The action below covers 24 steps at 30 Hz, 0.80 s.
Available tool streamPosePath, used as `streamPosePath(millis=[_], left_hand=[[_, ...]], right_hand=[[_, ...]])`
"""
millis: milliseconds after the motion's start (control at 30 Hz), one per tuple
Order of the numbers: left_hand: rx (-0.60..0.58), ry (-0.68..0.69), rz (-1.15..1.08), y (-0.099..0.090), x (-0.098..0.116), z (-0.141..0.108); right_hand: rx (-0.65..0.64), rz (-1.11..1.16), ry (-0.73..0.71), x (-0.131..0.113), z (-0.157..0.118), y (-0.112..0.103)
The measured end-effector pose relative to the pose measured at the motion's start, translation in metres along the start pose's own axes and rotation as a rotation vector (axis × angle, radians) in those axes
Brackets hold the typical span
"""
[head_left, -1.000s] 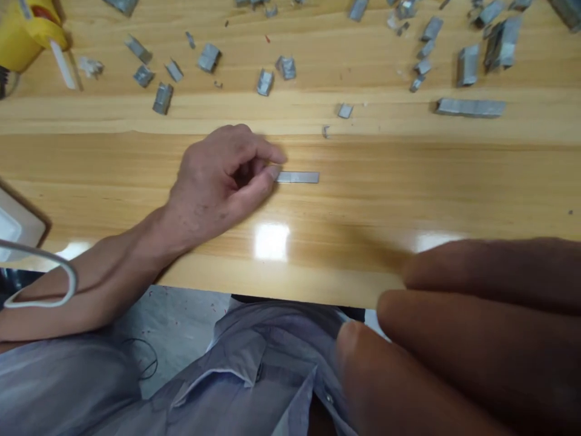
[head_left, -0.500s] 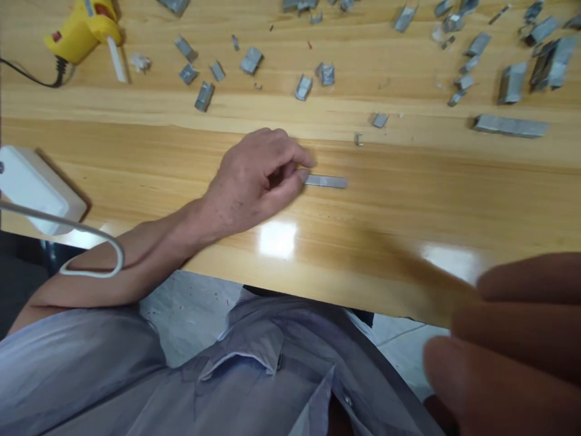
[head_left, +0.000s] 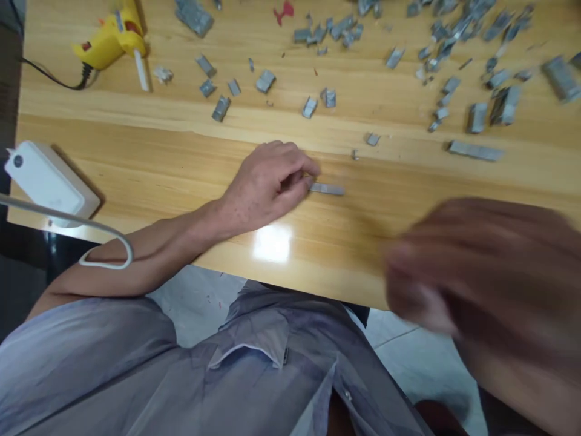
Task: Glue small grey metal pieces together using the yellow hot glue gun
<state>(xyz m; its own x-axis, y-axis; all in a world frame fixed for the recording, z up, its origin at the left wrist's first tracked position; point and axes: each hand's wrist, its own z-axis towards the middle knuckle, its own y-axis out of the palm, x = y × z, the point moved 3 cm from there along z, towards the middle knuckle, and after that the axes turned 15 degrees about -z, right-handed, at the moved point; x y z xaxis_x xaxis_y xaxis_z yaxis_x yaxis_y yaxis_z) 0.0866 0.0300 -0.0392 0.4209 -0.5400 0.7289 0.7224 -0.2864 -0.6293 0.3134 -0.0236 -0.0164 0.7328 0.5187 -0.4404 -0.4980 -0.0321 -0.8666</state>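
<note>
My left hand [head_left: 272, 184] rests on the wooden table [head_left: 181, 154], thumb and index finger closed on the left end of a thin grey metal strip [head_left: 327, 189] that lies flat. My right hand [head_left: 472, 272] is raised at the right, over the table's front edge and close to the camera. Motion smears its fingers, and whether it holds anything cannot be made out. A small staple piece [head_left: 355, 155] and a small grey block [head_left: 373, 139] lie just beyond the strip.
A yellow glue gun [head_left: 106, 45] lies at the back left. A white box [head_left: 52, 181] with a cable [head_left: 104, 227] sits at the left edge. Many grey staple pieces are scattered across the back, and a longer staple stick [head_left: 474, 151] lies at the right.
My right hand has moved up and left, with more of it in view. The camera view has shifted, showing more of the table's back. My left hand still holds the strip.
</note>
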Motion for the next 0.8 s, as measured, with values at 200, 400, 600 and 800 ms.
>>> streamPosePath(millis=[200, 400, 600, 800], left_hand=[[0.021, 0.013, -0.008, 0.001, -0.003, -0.001], [-0.029, 0.011, 0.033, 0.004, -0.003, -0.002], [-0.073, 0.005, 0.093, 0.013, -0.007, -0.001], [-0.059, -0.012, 0.097, 0.020, -0.009, 0.001]], right_hand=[[0.248, -0.115, -0.185, 0.008, 0.025, -0.008], [0.114, -0.158, -0.111, 0.015, 0.027, 0.014], [0.091, -0.278, -0.116, 0.019, 0.024, 0.019], [0.059, -0.304, -0.128, 0.022, 0.024, 0.025]])
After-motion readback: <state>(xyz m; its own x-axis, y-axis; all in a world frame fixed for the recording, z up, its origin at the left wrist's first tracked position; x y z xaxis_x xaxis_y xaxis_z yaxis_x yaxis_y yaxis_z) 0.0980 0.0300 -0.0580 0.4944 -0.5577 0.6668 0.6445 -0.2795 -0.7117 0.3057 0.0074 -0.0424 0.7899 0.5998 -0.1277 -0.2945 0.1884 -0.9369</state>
